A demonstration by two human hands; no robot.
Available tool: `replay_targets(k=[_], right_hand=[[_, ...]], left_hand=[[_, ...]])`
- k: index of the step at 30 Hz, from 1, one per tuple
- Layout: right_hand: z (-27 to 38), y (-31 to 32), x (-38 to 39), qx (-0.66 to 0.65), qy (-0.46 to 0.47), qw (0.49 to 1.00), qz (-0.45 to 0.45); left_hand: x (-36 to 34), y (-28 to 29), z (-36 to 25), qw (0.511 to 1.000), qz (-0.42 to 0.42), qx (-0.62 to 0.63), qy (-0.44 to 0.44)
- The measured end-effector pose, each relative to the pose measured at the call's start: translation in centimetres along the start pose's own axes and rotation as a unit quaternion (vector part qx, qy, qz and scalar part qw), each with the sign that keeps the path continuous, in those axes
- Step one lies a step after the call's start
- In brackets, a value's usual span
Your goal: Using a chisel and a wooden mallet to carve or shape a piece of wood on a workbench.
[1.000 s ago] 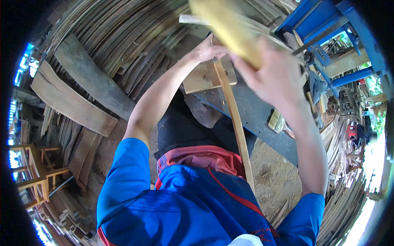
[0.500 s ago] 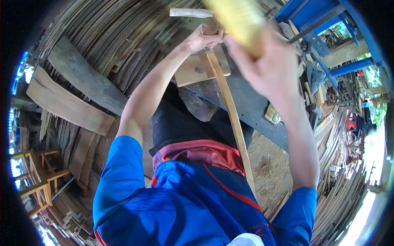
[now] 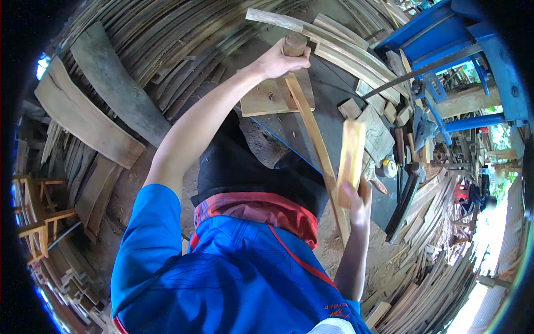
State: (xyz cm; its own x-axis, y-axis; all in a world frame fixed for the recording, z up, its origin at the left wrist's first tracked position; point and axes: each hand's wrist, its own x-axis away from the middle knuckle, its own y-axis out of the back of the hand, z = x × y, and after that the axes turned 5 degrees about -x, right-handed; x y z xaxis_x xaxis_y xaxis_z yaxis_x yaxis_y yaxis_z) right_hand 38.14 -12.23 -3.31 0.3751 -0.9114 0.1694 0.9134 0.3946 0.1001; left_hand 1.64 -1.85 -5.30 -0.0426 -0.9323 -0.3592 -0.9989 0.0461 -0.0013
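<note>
My left hand (image 3: 276, 60) is closed around an upright, round-topped wooden tool handle (image 3: 295, 44); the tool's lower end is hidden beneath my fist. Below it, a long narrow wooden strip (image 3: 312, 127) runs toward my body, its far end over a flat wooden board (image 3: 261, 101). At the right, my right hand (image 3: 360, 197) grips the near end of a pale yellow wooden block (image 3: 352, 150), which points away from me. The block is apart from the tool handle and overlaps the strip's right side in view.
A dark tabletop (image 3: 328, 83) carries curved wooden pieces (image 3: 356, 61), small offcuts, a round yellow-and-white tape (image 3: 387, 168) and a dark hammer-like tool (image 3: 403, 206). A blue machine frame (image 3: 489, 72) stands at far right. Stacked planks (image 3: 128, 67) lie left.
My right hand has swung down and nearer to my body with the wooden block, away from the tool handle. My left hand keeps its grip on the handle, shifted slightly in view.
</note>
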Motion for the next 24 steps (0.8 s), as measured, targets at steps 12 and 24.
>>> replay_targets(k=[12,24], right_hand=[[-5.9,2.9,-1.7,0.214,0.209,0.953,-0.039],[-6.8,3.9,-7.5,0.177,0.173,0.963,-0.109]], left_hand=[[3.6,1.4,-1.2,0.985,-0.136,0.109,-0.014],[9.2,5.0,-0.8,0.896,-0.312,0.314,-0.02]])
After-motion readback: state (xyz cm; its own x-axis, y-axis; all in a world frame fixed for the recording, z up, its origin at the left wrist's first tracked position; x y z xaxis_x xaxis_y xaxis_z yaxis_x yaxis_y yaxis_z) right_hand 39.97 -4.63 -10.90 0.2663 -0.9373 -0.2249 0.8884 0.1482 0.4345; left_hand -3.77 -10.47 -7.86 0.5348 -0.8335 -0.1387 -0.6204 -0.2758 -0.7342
